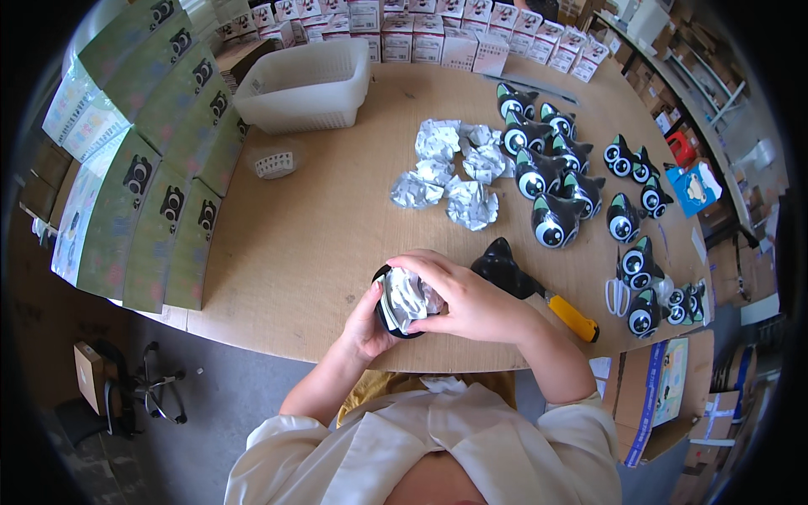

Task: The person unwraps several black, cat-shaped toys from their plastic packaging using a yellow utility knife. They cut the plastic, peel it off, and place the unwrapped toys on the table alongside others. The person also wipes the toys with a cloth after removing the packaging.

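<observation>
Near the table's front edge, my left hand (365, 331) cradles a round black shell (379, 276) from its left and underside. A wad of crumpled white paper (404, 295) fills the shell's opening. Over it arches my right hand (464, 297), its fingers and thumb gripping the paper from the right. Just past the right hand lies a black cat-head-shaped piece (502, 265) with no eyes showing. A utility knife with a yellow handle (571, 317) touches or lies close against that piece. Several balls of crumpled printed paper (472, 205) sit farther back.
Black big-eyed cat heads (555, 221) stand in groups on the right, with white-handled scissors (617, 297) beside them. Green boxes (136, 214) are stacked left. A white plastic basket (303, 88) and rows of small boxes (398, 41) stand at the back. An open carton (631, 404) is below right.
</observation>
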Demonstrator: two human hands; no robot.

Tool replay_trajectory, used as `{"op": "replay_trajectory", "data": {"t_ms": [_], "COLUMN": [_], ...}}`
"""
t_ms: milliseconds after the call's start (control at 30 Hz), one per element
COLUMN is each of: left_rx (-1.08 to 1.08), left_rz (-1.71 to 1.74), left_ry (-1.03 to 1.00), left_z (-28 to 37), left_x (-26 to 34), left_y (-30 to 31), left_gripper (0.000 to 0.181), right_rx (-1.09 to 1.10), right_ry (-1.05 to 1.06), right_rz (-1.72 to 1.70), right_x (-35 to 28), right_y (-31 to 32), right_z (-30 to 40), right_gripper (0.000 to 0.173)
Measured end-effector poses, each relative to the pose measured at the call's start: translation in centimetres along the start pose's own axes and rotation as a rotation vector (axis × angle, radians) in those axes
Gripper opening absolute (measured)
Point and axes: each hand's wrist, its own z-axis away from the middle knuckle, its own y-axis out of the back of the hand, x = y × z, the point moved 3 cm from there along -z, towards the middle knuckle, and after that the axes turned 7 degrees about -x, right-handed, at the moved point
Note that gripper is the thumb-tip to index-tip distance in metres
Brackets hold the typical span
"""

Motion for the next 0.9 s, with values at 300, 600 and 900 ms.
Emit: {"op": "replay_trajectory", "data": {"t_ms": [300,600,900], "left_rx": [0.127,0.189,0.229], "left_rz": [0.204,0.081,-0.115], "left_ry": [-0.093,-0.215,-0.238], "left_z": [0.0,0.7,0.2], "left_x": [4.4,8.6,9.5], "left_y": [-1.2,-0.3,0.8], "left_gripper": [0.069,0.064,0.045], "right_rx": [0.289,0.341,0.216], "right_ry": [0.055,0.119,0.190], "right_rz": [0.087,0.074,0.521], "right_x": [-0.5,-0.2,-2.1], "right_y": [2.2,3.3,1.4], "right_z": [-3.9,-6.3,-7.4], "right_gripper": [0.065,0.065,0.060]}}
